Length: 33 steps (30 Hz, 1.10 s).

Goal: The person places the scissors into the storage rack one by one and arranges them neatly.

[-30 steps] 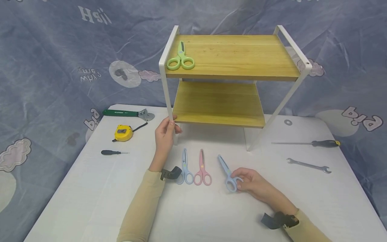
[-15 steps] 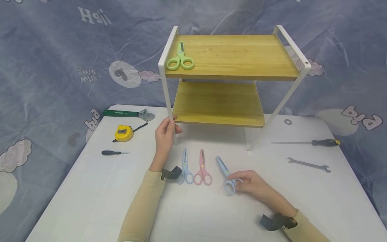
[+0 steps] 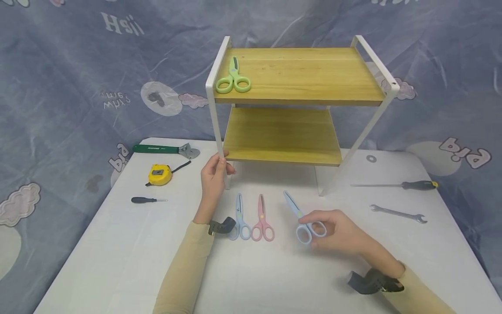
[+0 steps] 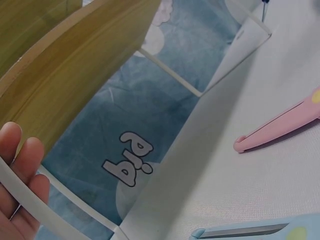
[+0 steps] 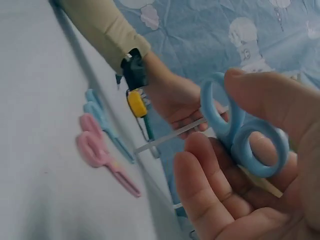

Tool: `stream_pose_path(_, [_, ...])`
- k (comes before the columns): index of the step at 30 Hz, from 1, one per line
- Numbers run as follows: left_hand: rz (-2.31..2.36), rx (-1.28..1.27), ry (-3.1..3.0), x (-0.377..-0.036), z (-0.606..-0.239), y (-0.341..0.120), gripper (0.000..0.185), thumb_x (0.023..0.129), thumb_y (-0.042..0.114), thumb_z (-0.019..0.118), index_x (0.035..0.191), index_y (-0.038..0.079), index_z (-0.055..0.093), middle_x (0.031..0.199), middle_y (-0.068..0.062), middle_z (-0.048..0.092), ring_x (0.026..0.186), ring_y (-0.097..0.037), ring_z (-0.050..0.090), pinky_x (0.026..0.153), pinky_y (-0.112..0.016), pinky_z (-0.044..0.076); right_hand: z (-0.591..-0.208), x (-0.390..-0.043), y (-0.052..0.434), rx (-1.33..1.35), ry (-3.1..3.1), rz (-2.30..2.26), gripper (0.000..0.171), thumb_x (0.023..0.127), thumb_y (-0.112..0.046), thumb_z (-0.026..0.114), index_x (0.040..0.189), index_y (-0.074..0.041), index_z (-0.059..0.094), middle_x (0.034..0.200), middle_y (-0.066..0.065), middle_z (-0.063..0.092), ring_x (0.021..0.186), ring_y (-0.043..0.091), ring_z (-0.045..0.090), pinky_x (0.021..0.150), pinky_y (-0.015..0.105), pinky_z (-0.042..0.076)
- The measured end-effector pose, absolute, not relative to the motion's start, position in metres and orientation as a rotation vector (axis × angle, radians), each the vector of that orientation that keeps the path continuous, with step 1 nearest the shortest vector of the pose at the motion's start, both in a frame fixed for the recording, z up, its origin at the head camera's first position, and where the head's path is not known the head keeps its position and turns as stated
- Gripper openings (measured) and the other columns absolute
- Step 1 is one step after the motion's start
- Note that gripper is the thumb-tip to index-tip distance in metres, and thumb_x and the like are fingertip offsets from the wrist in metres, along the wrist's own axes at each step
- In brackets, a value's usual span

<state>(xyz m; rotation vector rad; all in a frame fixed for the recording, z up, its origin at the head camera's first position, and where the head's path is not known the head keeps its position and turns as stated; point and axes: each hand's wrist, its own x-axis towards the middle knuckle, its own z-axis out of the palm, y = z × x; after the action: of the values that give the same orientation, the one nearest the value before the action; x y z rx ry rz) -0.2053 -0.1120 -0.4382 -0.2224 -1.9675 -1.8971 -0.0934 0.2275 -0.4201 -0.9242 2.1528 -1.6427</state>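
- A person sits at a white table (image 3: 117, 244) that carries a two-tier wooden shelf rack (image 3: 298, 74) with a white metal frame.
- The right hand (image 3: 337, 235) grasps the handle loops of a pair of blue scissors (image 3: 302, 218), fingers and thumb curled round them. The blades point away toward the rack, and the scissors look lifted just off the table.
- The left hand (image 3: 213, 174) has its grip closed round the rack's front left leg, at the level of the lower shelf, as if steadying it.
- One pair of green scissors (image 3: 233, 78) already lies on the top shelf, near its left edge.
- Two more pairs lie side by side on the table between the hands: light blue scissors (image 3: 240, 218) and pink scissors (image 3: 262, 220).
- Judging by this, the sorting seems early: one pair shelved, one in hand, two left on the table.
- Other tools lie around: a yellow tape measure (image 3: 160, 173), a green-handled wrench (image 3: 166, 149), a small screwdriver (image 3: 148, 200), a long screwdriver (image 3: 396, 185) and a spanner (image 3: 398, 213).
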Motion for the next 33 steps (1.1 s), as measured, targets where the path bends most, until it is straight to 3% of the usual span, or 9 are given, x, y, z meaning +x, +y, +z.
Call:
stream_pose_path(4, [-1.909,-0.223,-1.98,-0.199,-0.428,-0.111,0.029,0.107,0.007,0.047,0.127,-0.009,0.061,0.072,-0.001,0.068,0.076,-0.02,0.071,0.079,-0.021,0.058,-0.4,-0.099,0.228,-0.974,2.118,-1.684,0.048,0.078,0.016,0.075,0.123,0.004,0.067,0.12,-0.018,0.069,0.103,-0.003,0.063,0.088,0.018,0.057])
stream_pose_path(10, [-1.888,-0.26,-1.95,-0.203,-0.436,-0.111,0.03,0.108,0.013,0.048,0.127,-0.005,0.063,0.072,0.005,0.067,0.074,-0.014,0.07,0.078,-0.021,0.059,-0.365,-0.108,0.227,-1.138,2.111,-1.722,0.056,0.076,0.024,0.071,0.124,-0.003,0.07,0.118,-0.013,0.073,0.104,0.0,0.067,0.097,0.016,0.053])
stream_pose_path(14, [-1.881,-0.261,-1.946,-0.206,-0.44,-0.112,0.031,0.108,0.015,0.048,0.127,-0.004,0.063,0.073,0.002,0.069,0.073,-0.009,0.068,0.077,-0.02,0.058,-0.338,-0.114,0.225,-1.209,2.158,-1.682,0.058,0.076,0.023,0.071,0.125,-0.008,0.071,0.112,-0.011,0.076,0.098,0.002,0.071,0.088,0.017,0.057])
stream_pose_path(19, [-1.889,-0.279,-1.927,-0.206,-0.441,-0.111,0.03,0.108,0.013,0.048,0.125,-0.006,0.062,0.072,0.008,0.068,0.072,-0.002,0.066,0.076,-0.019,0.058,-0.31,-0.12,0.225,-1.236,2.159,-1.669,0.066,0.075,0.026,0.068,0.126,-0.016,0.071,0.112,-0.01,0.076,0.094,0.006,0.075,0.082,0.02,0.06])
stream_pose_path(23, [-1.891,-0.284,-1.92,-0.207,-0.441,-0.111,0.03,0.108,0.013,0.048,0.125,-0.006,0.062,0.071,0.011,0.067,0.071,-0.001,0.066,0.075,-0.019,0.058,-0.287,-0.123,0.223,-1.257,2.157,-1.698,0.063,0.074,0.027,0.068,0.126,-0.009,0.072,0.114,-0.007,0.076,0.095,0.008,0.075,0.084,0.02,0.06])
stream_pose_path(30, [-1.888,-0.288,-1.923,-0.208,-0.443,-0.111,0.031,0.108,0.013,0.048,0.126,-0.007,0.062,0.074,-0.016,0.067,0.071,-0.002,0.066,0.075,-0.019,0.057,-0.249,-0.128,0.214,-1.453,2.147,-1.724,0.062,0.068,0.029,0.068,0.123,0.001,0.071,0.115,0.0,0.077,0.093,0.01,0.073,0.082,0.02,0.059])
stream_pose_path(33, [-1.893,-0.289,-1.921,-0.208,-0.442,-0.112,0.031,0.108,0.013,0.047,0.126,-0.008,0.062,0.075,-0.018,0.067,0.071,-0.003,0.066,0.076,-0.02,0.057,-0.237,-0.132,0.21,-1.537,2.15,-1.719,0.059,0.066,0.031,0.067,0.12,0.007,0.071,0.113,0.0,0.077,0.09,0.01,0.073,0.078,0.02,0.06])
